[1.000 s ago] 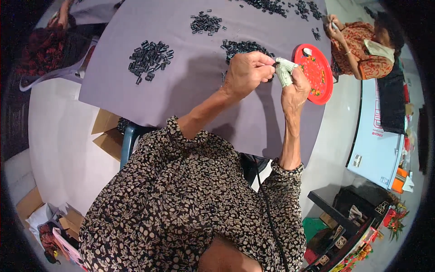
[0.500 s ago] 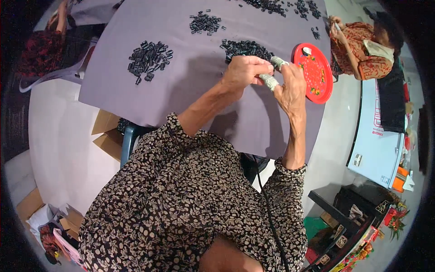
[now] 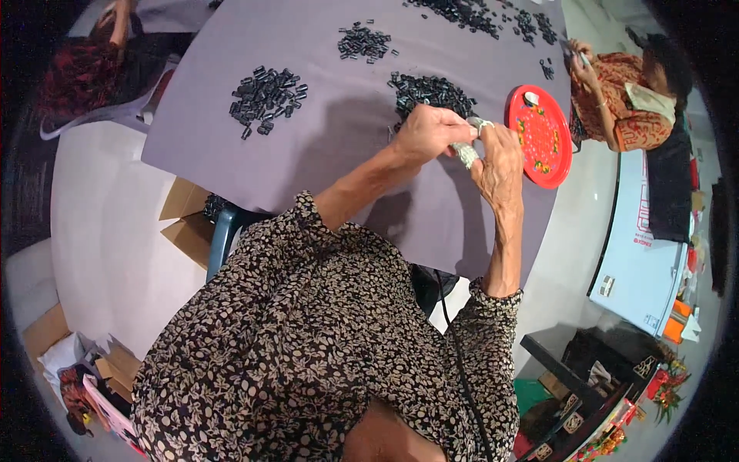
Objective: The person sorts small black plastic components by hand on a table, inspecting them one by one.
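Black pieces, heap partly hidden behind left grip, fingertip contents unclear

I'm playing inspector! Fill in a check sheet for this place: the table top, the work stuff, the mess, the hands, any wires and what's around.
Surface: table under a smooth greyish-purple covering.
Work things: short black tube-like pieces in several piles; one pile lies just beyond the hands.
Clutter: red tray on the right, with a small white thing on it; open cardboard box below the table's left part.
Left hand: fingertips together, close against the right hand's; anything between is hidden.
Right hand: pale covers on thumb and a finger.
Cables: one black cable down the patterned top.
Surroundings: a co-worker at right; pale chest freezer behind.
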A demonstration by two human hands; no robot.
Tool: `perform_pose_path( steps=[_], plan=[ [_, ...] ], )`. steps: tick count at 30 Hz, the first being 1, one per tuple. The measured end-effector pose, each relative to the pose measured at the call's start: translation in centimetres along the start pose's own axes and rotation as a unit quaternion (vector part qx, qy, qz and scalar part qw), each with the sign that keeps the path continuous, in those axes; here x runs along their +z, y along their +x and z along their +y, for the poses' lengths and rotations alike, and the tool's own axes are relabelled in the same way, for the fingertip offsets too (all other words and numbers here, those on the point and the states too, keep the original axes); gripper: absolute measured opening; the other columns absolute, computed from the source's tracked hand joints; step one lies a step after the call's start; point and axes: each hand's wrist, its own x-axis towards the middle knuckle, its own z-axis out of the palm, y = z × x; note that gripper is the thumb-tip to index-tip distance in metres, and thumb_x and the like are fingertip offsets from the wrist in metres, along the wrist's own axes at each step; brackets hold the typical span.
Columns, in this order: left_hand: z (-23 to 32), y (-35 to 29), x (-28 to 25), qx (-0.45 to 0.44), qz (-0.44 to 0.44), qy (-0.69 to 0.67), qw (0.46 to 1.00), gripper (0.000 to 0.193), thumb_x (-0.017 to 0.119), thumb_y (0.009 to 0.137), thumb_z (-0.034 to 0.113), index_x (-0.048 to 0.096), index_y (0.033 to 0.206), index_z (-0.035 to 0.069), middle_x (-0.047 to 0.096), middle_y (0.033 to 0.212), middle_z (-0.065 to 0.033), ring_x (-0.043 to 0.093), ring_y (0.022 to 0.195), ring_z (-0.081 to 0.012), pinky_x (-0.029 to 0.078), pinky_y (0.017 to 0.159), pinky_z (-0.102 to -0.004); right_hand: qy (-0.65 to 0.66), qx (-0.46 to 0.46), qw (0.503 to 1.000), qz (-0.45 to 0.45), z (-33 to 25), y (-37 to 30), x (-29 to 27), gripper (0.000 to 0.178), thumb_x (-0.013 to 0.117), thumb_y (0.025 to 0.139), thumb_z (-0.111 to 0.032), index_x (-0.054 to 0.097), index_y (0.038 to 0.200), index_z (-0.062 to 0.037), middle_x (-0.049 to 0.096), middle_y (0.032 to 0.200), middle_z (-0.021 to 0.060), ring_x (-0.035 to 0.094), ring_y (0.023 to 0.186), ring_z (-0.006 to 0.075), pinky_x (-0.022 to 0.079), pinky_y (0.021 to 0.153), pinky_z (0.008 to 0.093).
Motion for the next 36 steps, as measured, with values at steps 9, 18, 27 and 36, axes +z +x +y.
perform_pose_path(
  steps=[9,18,27,36],
  plan=[
    [-1.3,-0.2,0.4,0.023,0.029,-0.003,0.999,0.020,0.063,0.077,0.019,0.064,0.080,-0.001,0.061,0.070,-0.0031,0.053,0.060,-0.0068,0.042,0.053,-0.0211,-0.091,-0.023,0.995,-0.026,-0.6,0.2,0.0,0.021,0.058,0.056,-0.006,0.047,0.074,-0.0030,0.047,0.067,0.0112,0.047,0.067,0.0290,0.034,0.062,0.0382],
    [-1.1,-0.3,0.0,0.074,0.025,0.108,0.991,0.016,0.062,0.074,0.015,0.062,0.075,-0.001,0.057,0.062,-0.0015,0.050,0.057,-0.0057,0.040,0.051,-0.0213,-0.040,-0.017,0.999,-0.031,-0.2,-0.2,0.8,0.019,0.060,0.061,-0.009,0.044,0.069,-0.0029,0.047,0.064,0.0143,0.048,0.063,0.0323,0.035,0.057,0.0400],
    [0.0,-1.0,-0.2,0.104,0.059,0.204,0.972,0.018,0.062,0.070,0.019,0.063,0.073,0.001,0.061,0.062,-0.0053,0.054,0.058,-0.0078,0.042,0.053,-0.0256,-0.021,-0.038,0.999,-0.021,0.6,-0.4,1.9,0.020,0.059,0.062,-0.013,0.043,0.068,-0.0029,0.047,0.063,0.0143,0.047,0.060,0.0337,0.035,0.055,0.0410],
    [-0.1,-1.0,-0.1,0.129,0.082,0.194,0.969,0.023,0.058,0.062,0.021,0.063,0.069,0.000,0.059,0.060,-0.0172,0.060,0.056,-0.0257,0.046,0.056,-0.0339,-0.016,-0.048,0.999,-0.015,0.9,-0.5,2.4,0.022,0.059,0.064,-0.017,0.043,0.066,-0.0030,0.047,0.062,0.0138,0.047,0.060,0.0329,0.037,0.056,0.0411]
  ],
)
